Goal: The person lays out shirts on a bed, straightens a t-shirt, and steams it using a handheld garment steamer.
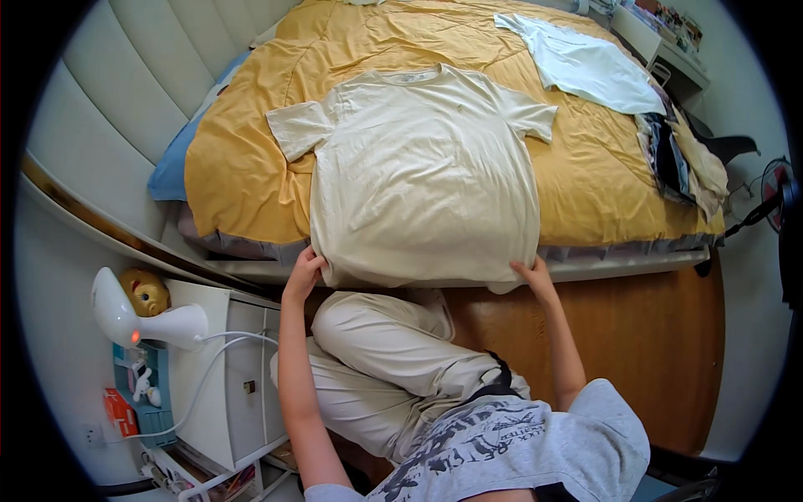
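Note:
A cream short-sleeved T-shirt (422,176) lies spread on the yellow bedspread (238,167), its collar toward the far side and its hem hanging over the near edge of the bed. At the left hem corner, my left hand (307,269) pinches the fabric. My right hand (533,272) grips the hem near its right corner, thumb on top of the cloth. Both sleeves lie out to the sides, and light wrinkles run across the shirt's body.
A pale blue shirt (585,63) lies at the far right of the bed, beside a pile of clothes (677,163). On the left, a white nightstand (213,376) carries a white lamp-like device (146,314). A fan (776,197) stands at the right.

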The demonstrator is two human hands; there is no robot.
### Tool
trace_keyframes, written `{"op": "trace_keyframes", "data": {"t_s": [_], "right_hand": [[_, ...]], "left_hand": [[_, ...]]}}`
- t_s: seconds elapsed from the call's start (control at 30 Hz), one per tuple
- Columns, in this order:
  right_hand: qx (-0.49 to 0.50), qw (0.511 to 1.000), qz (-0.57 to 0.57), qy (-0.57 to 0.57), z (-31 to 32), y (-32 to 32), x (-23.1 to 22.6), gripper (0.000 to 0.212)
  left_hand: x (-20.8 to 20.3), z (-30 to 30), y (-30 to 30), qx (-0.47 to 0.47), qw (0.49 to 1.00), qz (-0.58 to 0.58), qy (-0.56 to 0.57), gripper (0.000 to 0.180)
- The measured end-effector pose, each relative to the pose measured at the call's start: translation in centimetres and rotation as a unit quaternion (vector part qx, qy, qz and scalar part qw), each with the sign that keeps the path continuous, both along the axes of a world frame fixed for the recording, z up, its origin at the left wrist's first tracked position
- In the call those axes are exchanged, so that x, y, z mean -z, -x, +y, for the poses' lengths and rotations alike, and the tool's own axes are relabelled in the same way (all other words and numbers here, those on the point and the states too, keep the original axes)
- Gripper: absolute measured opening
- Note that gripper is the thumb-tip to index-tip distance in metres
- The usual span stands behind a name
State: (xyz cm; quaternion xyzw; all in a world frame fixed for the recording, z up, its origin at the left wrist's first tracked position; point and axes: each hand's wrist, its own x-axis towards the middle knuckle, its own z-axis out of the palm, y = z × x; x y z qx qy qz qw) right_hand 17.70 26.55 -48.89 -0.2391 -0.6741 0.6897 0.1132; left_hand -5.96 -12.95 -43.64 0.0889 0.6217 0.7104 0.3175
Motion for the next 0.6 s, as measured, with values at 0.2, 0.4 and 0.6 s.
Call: {"op": "trace_keyframes", "data": {"t_s": [0.2,0.4,0.6], "right_hand": [[0.023,0.996,0.06,0.055,0.0,-4.0,-4.0,0.048],[-0.06,0.996,-0.011,0.059,0.9,-4.7,2.3,0.047],[-0.022,0.998,0.001,0.066,1.1,-5.9,4.6,0.044]], "left_hand": [[0.6,-0.4,0.4,-0.031,0.998,-0.011,-0.051,0.032],[4.6,-2.2,1.2,0.067,0.922,0.193,0.328,0.022],[4.7,-2.7,0.9,0.088,0.895,0.233,0.37,0.031]]}}
